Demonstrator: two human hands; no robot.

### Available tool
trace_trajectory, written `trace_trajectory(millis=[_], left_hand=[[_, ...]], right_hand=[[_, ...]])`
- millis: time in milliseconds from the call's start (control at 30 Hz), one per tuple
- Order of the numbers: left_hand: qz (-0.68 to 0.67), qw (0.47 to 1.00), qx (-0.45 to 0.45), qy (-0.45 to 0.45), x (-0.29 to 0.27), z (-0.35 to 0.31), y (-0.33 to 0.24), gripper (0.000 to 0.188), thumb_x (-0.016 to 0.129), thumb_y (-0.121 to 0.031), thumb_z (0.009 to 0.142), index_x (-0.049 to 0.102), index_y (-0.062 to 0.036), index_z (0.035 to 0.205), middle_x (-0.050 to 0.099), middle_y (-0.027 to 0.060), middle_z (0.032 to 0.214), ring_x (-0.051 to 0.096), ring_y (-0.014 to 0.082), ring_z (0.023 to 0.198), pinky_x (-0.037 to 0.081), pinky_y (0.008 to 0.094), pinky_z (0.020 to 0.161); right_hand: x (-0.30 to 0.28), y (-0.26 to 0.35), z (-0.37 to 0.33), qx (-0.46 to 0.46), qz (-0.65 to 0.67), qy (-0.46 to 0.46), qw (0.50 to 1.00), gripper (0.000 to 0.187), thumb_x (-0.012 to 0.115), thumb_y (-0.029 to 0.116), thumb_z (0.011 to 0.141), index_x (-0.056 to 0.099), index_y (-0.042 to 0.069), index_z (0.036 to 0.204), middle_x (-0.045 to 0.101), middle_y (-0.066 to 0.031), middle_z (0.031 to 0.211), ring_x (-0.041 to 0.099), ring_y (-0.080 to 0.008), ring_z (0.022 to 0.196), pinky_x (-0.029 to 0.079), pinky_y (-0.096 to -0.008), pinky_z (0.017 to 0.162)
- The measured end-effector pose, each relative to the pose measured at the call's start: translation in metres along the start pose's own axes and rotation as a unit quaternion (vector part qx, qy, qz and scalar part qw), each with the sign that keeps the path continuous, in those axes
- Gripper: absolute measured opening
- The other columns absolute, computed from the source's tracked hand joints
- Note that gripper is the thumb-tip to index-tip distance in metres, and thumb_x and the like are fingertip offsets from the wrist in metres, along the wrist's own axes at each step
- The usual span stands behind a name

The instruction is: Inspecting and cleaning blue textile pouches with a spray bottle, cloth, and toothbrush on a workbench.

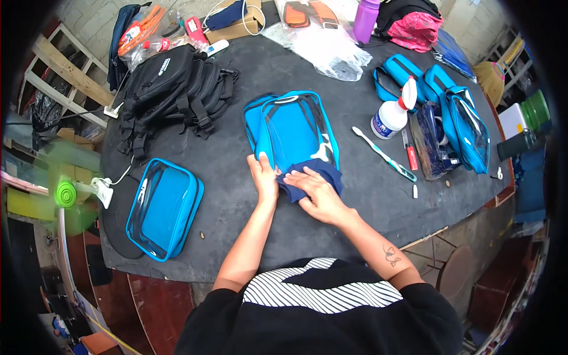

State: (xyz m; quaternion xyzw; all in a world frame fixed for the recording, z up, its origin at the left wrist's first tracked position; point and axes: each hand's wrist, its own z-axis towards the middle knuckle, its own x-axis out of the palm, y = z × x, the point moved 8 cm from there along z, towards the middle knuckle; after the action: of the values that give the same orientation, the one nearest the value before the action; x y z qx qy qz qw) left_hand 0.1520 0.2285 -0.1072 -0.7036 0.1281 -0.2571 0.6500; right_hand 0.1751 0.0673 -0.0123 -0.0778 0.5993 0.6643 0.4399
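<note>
Bright centre, black fisheye corners

- Bag (pixel 293 130): boxy, turquoise blue with a clear plastic panel bordered by bright blue piping; it lies in the middle of the scene with the clear panel facing up, its blue inside showing through, white glare along the right side of the plastic.
- Cloth (pixel 326 171): dark navy, crumpled, ragged in outline; it lies over the near end of the bag, covering the near right corner.
</note>
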Motion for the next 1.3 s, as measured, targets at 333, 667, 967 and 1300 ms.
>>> trace_trajectory(millis=[333, 667, 967, 1300], left_hand=[[-0.098, 0.977, -0.159, 0.107, 0.016, 0.001, -0.014, 0.015, 0.046, -0.025, 0.099, 0.045, -0.0108, 0.093, 0.05, 0.0022, 0.08, 0.051, 0.0129, 0.064, 0.042, 0.0283, 0.045], [0.045, 0.979, -0.177, 0.089, 0.012, 0.004, 0.003, 0.028, 0.041, -0.035, 0.1, 0.047, -0.0089, 0.092, 0.046, 0.0006, 0.072, 0.044, 0.0111, 0.058, 0.04, 0.0276, 0.05], [-0.061, 0.968, -0.218, 0.107, 0.012, 0.006, 0.01, 0.026, 0.042, -0.033, 0.101, 0.046, -0.0078, 0.096, 0.048, 0.0026, 0.072, 0.047, 0.0149, 0.063, 0.044, 0.0307, 0.058], [-0.362, 0.852, -0.359, 0.119, 0.04, 0.009, -0.035, 0.023, 0.051, -0.031, 0.097, 0.053, -0.0078, 0.1, 0.054, 0.0033, 0.078, 0.056, 0.0169, 0.073, 0.049, 0.0326, 0.068]], right_hand=[[-0.072, -0.049, -0.068, 0.059, -0.13, -0.132, 0.981, 0.052, 0.051, -0.004, 0.071, 0.055, 0.002, 0.122, 0.057, -0.015, 0.125, 0.049, -0.0295, 0.124, 0.031, -0.0455, 0.11], [-0.034, -0.067, 0.031, 0.122, -0.208, 0.014, 0.97, 0.041, 0.047, 0.013, 0.088, 0.048, 0.002, 0.127, 0.051, -0.0192, 0.132, 0.042, -0.0284, 0.13, 0.015, -0.0575, 0.112], [-0.054, -0.146, 0.134, 0.088, -0.232, -0.076, 0.966, 0.041, 0.045, 0.016, 0.087, 0.048, 0.002, 0.126, 0.053, -0.0211, 0.127, 0.049, -0.0311, 0.122, 0.019, -0.0575, 0.11], [-0.119, -0.108, 0.032, 0.242, -0.132, -0.144, 0.95, 0.042, 0.056, 0.035, 0.091, 0.06, -0.006, 0.1, 0.062, -0.0217, 0.101, 0.053, -0.0359, 0.102, 0.038, -0.0431, 0.091]])
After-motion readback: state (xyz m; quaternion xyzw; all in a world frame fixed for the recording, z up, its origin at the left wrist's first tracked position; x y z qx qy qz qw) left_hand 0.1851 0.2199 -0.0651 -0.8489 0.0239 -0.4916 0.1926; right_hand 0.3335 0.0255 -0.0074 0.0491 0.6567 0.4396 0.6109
